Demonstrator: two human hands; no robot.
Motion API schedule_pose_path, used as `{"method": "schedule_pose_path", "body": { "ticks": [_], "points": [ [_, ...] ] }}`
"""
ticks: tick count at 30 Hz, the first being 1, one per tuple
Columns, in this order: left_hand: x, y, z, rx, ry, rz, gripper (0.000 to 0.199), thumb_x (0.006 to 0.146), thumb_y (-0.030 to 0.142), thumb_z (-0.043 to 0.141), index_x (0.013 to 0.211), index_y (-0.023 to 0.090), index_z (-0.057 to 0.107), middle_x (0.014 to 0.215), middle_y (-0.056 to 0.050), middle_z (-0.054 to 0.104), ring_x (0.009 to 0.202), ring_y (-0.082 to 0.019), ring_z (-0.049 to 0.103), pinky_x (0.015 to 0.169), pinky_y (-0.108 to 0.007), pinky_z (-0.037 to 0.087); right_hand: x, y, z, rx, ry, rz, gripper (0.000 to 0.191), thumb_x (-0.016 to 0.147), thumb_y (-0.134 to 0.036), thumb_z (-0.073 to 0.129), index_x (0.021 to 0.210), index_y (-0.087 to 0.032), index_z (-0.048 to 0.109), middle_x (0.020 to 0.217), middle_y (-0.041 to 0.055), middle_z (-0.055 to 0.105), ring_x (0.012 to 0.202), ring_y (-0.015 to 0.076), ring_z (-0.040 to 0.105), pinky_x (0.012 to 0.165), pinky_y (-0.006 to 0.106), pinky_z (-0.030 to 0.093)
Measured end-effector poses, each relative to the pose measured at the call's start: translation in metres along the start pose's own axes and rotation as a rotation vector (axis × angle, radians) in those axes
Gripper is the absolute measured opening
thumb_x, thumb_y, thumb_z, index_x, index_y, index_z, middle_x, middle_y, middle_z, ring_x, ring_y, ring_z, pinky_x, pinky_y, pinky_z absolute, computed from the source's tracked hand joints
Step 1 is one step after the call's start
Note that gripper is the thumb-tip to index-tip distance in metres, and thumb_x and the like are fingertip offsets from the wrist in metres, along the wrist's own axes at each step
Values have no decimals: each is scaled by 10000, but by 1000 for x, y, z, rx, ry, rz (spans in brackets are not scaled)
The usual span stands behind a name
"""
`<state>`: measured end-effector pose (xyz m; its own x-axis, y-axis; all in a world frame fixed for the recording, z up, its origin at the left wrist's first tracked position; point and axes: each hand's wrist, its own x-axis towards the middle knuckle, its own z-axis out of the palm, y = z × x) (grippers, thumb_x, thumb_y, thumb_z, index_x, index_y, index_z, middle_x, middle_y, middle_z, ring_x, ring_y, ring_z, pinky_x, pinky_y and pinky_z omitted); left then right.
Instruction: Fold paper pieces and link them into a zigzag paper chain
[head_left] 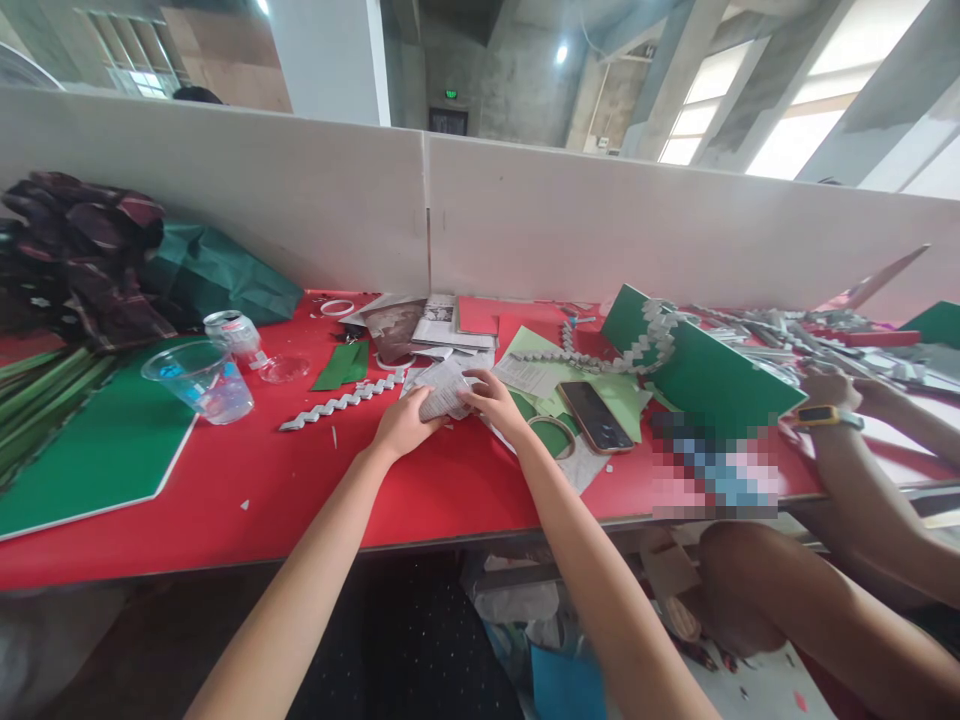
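A small piece of grey printed paper (442,390) is held up between my two hands, over the middle of the red table. My left hand (407,424) grips its left side, fingers closed on it. From the right, my right hand (493,402) pinches its other edge. Whether the paper is one sheet or a small stack, I cannot tell. To the left lies a zigzag folded-paper chain (341,402). Right of my hands are a roll of tape (553,436), light green paper (541,350) and a dark phone (596,416). A longer folded-paper chain (592,362) curves behind the phone.
At left, a clear plastic cup (217,392) and a can (234,338) stand by a green board (97,455). Another green board (705,360) stands upright at right, near a co-worker's hand (829,390). Booklets (442,322) lie before the white partition (600,225).
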<state>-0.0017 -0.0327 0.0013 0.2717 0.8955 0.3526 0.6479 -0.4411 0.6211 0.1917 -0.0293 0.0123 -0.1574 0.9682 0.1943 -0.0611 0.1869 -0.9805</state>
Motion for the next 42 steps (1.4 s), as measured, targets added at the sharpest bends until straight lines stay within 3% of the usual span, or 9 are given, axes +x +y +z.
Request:
{"method": "schedule_pose_path", "body": {
  "ticks": [5,11,16,21,25,33,42],
  "points": [
    [1,1,-2,-167,15,-74,420,779,510,595,1077,217,634,1043,-73,675,996,-271,610,819,-336,458,7,13,-5,-89,123,-20,305,616,-387,720,814,-194,590,603,-33,523,572,140,511,543,265,416],
    [7,-1,-8,-501,96,-264,353,741,494,629,883,174,675,832,-49,678,854,-229,617,734,-293,443,10,13,-10,-120,243,-115,293,627,-361,701,843,-195,592,658,-21,556,602,139,504,549,257,405],
    [7,-1,-16,-801,130,-381,379,654,427,737,931,176,673,891,-40,675,867,-200,613,626,-235,443,9,10,-12,-6,294,-158,322,637,-330,694,907,-196,581,665,-26,550,584,132,509,575,269,430],
    [6,0,-17,-1001,21,-434,414,619,338,785,987,185,672,1028,-63,689,873,-207,647,626,-265,524,8,6,-12,19,321,-176,331,634,-333,699,914,-194,587,639,-36,529,580,126,499,583,266,428],
    [6,0,-16,-992,-19,-431,380,622,338,788,942,159,685,971,-81,711,779,-202,671,605,-279,543,8,5,-11,35,309,-147,361,615,-365,725,899,-195,579,662,-29,547,592,125,500,590,262,436],
    [8,1,-16,-882,115,-473,348,593,393,790,811,141,688,774,-40,715,576,-167,641,673,-346,554,5,5,-9,-17,268,-59,378,676,-535,675,680,-193,513,625,-19,492,579,121,461,553,250,425],
    [9,-4,-14,-819,152,-447,389,569,434,798,790,140,672,721,-22,681,543,-162,626,565,-299,513,5,6,-10,-11,263,-67,310,624,-407,719,791,-175,599,704,16,600,660,160,533,602,268,409]
  ]
}}
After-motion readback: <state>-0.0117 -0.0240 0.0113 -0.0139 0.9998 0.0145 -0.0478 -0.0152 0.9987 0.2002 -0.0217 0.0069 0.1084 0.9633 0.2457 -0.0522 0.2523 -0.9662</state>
